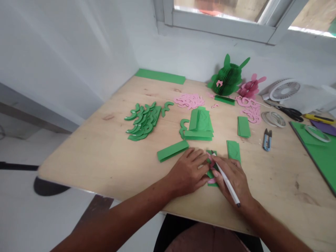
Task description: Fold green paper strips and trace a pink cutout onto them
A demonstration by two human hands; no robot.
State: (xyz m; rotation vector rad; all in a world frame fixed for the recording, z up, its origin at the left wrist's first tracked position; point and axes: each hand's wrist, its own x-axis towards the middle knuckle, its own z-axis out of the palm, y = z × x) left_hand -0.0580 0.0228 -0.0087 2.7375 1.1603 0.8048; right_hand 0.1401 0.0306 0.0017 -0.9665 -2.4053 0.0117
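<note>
My right hand [233, 178] grips a white pen [228, 183], its dark end at the far side near the paper. Under both hands lies a folded green paper strip [213, 184], with a pink curved cut-out [211, 181] on top, mostly covered by my fingers. My left hand [189, 171] rests flat with fingers extended, their tips pressing the pink cut-out onto the strip. Just beyond my left hand is another folded green strip [173, 150]. Beside my right hand lies a small stack of green paper [233, 150].
Green cut-outs [143, 122] are piled at left, pink cut-outs [189, 100] farther back. Folded green papers [201, 124] lie mid-table. Thread snips [267, 140], tape rolls [274, 119], scissors [290, 112] and a yellow cutter [319, 118] lie right. Paper figures [228, 78] and a white fan [285, 90] stand behind.
</note>
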